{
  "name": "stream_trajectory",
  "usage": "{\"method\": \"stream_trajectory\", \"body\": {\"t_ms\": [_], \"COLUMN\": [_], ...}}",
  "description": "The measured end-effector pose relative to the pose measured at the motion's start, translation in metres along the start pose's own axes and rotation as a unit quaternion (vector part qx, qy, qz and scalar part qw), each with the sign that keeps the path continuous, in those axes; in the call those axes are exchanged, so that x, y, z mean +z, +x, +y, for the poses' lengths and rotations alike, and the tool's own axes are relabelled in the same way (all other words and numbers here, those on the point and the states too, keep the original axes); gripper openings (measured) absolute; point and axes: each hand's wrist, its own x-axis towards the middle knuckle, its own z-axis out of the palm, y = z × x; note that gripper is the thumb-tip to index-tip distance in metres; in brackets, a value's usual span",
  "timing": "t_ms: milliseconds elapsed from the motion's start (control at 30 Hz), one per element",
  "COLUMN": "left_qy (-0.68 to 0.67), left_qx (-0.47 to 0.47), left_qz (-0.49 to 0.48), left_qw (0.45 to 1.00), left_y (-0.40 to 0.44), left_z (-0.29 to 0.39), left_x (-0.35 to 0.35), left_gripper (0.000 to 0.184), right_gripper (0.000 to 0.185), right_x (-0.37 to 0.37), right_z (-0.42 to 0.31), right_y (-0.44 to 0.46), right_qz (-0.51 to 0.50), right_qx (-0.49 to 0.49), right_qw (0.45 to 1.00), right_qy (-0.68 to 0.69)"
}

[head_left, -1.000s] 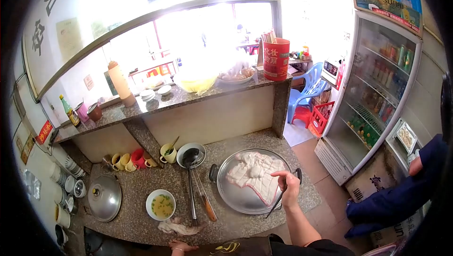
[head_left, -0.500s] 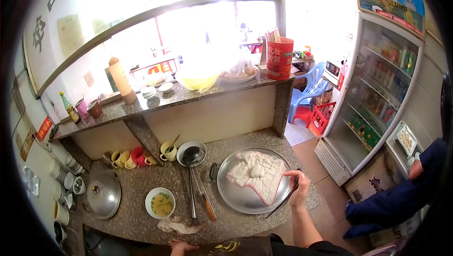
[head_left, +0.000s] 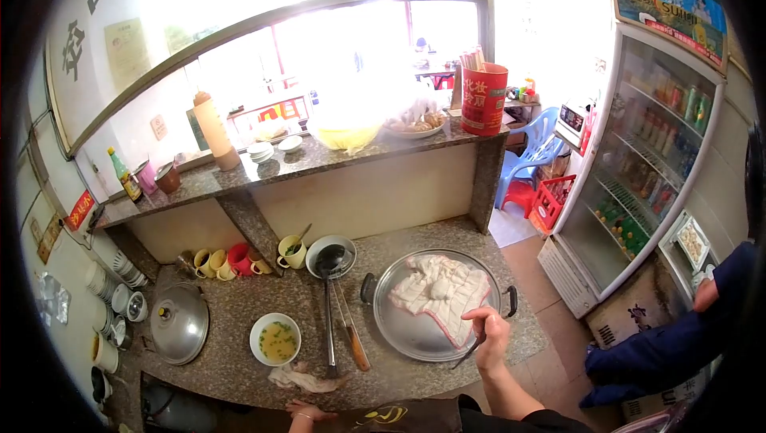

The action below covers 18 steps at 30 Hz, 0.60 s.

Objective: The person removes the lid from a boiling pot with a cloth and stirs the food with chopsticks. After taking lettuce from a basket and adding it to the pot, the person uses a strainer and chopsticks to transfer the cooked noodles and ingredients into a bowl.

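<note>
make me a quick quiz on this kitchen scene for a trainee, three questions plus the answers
1. What lies on top of the black-handled metal pot?
a) a stack of plates
b) a pale cloth
c) a green bottle
2. True or false: in the picture, the bowl of soup stands to the left of the long-handled ladle.
3. Which of the person's hands is nearer the cloth?

Key: 1. b; 2. true; 3. the right hand.

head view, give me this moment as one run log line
right hand: holds thin dark stick | left hand: at edge of counter | white cloth: spread on pot lid
</note>
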Motion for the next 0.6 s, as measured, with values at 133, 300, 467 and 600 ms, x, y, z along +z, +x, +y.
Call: {"method": "stream_trajectory", "body": {"t_ms": [133,300,467,600], "left_qy": [-0.002,-0.004,-0.003,-0.001], "left_qx": [-0.002,-0.002,-0.004,-0.004], "left_qz": [0.002,0.005,0.009,0.013], "left_qw": [1.0,1.0,1.0,1.0], "left_y": [-0.001,-0.003,-0.005,-0.006], "left_z": [-0.001,-0.003,-0.004,-0.004], "left_x": [0.002,0.004,0.004,0.004], "left_gripper": [0.153,0.153,0.153,0.153], "right_gripper": [0.05,0.051,0.053,0.054], "right_x": [0.004,0.007,0.004,0.003], "right_z": [0.0,0.0,0.009,0.009], "right_y": [0.002,0.005,0.008,0.012], "right_qz": [-0.012,-0.021,-0.014,-0.013], "right_qx": [-0.007,0.007,0.028,0.038], "right_qw": [1.0,1.0,0.999,0.999], "right_qy": [-0.001,0.014,0.03,0.037]}}
